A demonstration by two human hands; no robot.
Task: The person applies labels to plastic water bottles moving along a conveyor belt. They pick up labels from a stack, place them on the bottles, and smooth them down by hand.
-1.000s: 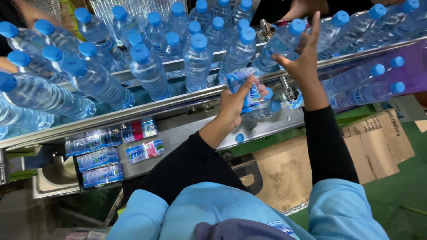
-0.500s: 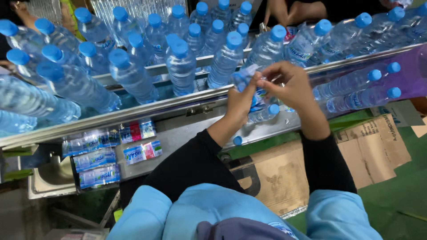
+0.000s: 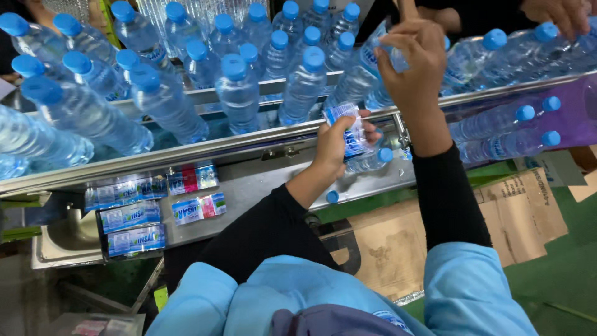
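Note:
My left hand [image 3: 333, 146] is closed around a small bundle of blue and white label sleeves [image 3: 349, 130], held at the metal rail [image 3: 186, 152] of the conveyor. My right hand [image 3: 415, 59] reaches over that rail and grips a clear water bottle [image 3: 367, 62] with a blue cap, one of several standing bottles [image 3: 236, 87] crowded on the belt. A bottle [image 3: 370, 162] lies on its side just under my left hand. Both my arms wear black sleeves under a light blue top.
Stacks of blue and white labels [image 3: 134, 218] lie on a metal shelf below the rail, and a loose blue cap [image 3: 333, 196] sits near them. More bottles [image 3: 510, 130] lie sideways at the right. Another person's hands [image 3: 559, 15] work at the top right. Cardboard [image 3: 385, 249] covers the green floor.
My right hand has left the labels at my left hand and risen over the rail onto a bottle on the belt. The bottles have shifted along the belt.

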